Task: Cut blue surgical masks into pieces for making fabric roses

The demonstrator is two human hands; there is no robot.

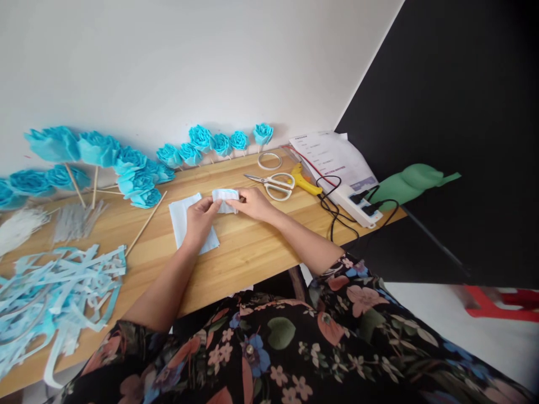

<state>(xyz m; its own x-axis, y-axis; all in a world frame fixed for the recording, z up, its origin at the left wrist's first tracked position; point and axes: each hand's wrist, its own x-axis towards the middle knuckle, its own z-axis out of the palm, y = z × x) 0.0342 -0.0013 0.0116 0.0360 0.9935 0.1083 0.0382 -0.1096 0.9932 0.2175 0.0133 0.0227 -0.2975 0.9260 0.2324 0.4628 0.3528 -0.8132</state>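
Note:
Between my two hands is a small folded piece of pale blue and white pleated material, like the fabric of a face mask. My left hand pinches its left edge with thumb and fingers. Its right side is gripped by my right hand. Under my left hand and wrist, a larger pale blue sheet lies flat on the wooden table. Scissors with white handles lie just beyond my right hand, and a wooden stick rests to the left of the sheet.
Blue handmade flowers on sticks lean along the wall. A heap of pale blue strips covers the left side. At right are a roll of tape, a yellow glue gun, papers, and a white power strip with black cables.

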